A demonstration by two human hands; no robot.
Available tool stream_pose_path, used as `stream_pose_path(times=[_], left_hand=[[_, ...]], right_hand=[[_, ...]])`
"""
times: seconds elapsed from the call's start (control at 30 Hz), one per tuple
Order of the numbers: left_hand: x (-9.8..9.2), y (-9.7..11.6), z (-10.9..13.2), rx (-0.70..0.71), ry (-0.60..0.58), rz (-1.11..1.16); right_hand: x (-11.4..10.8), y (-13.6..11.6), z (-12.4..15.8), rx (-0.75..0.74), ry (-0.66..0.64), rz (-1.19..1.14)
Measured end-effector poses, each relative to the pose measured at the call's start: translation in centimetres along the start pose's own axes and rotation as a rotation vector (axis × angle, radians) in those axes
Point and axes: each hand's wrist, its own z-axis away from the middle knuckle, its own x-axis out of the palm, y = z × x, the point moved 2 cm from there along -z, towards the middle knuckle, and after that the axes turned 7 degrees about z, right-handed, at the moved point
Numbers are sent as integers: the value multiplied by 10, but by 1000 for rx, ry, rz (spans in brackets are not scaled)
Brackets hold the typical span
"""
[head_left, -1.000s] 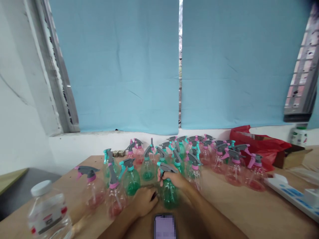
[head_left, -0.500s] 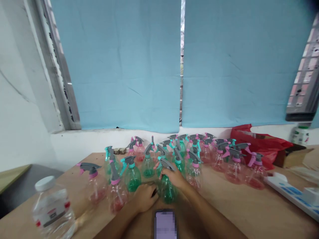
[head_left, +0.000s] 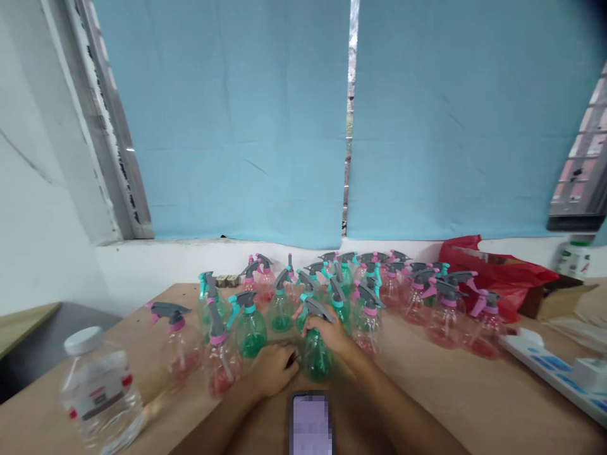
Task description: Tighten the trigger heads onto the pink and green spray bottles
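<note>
Head view: my right hand (head_left: 333, 335) clamps the green spray bottle (head_left: 317, 365) by its neck, steadying it; my left hand (head_left: 272, 371) curls at its nine o'clock, grip unclear.

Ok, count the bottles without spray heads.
2: clear plastic white-capped bottle at front left; white green-capped bottle at far right near the window. Others may be hidden.

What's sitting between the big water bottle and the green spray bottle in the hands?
In the head view, two pink spray bottles stand between the water bottle and the green spray bottle, and the left hand is there too.
</note>
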Motion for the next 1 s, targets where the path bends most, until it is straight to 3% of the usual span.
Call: stream_pose_path(times=[0.13, 0.3, 0.63, 0.9, 1.0], left_hand=[[0, 1, 1, 2, 2, 15], [-2, 2, 2, 0, -3, 40], [-7, 2, 6, 27, 3, 51], [-3, 1, 6, 39, 10, 47], [-2, 0, 6, 39, 17, 60]], right_hand=[[1, -1, 2, 63, -29, -24], [0, -5, 2, 28, -91, 58], [-1, 2, 3, -27, -22, 128], [-1, -9, 10, 102, -70, -9], [-1, -15, 11, 77, -74, 1]])
